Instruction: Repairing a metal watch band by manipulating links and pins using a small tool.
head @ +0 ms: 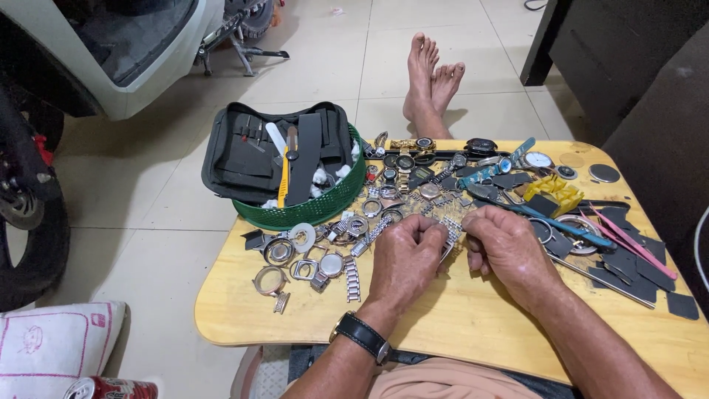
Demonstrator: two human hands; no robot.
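the left hand point(405, 258), a black-strapped wristwatch point(360, 336) on its wrist, and the right hand point(506, 247) meet over the low wooden worktop point(458, 325), each grip pinched shut on the same metal watch bracelet point(450, 230), held between them just above the wood. just beyond lies a scatter of watch cases and bracelet links point(325, 255), pink tweezers point(628, 240) to the right, then a green basket point(310, 210) holding a black tool pouch point(273, 151), and furthest off, bare feet point(432, 81) on the tiled floor point(162, 192).
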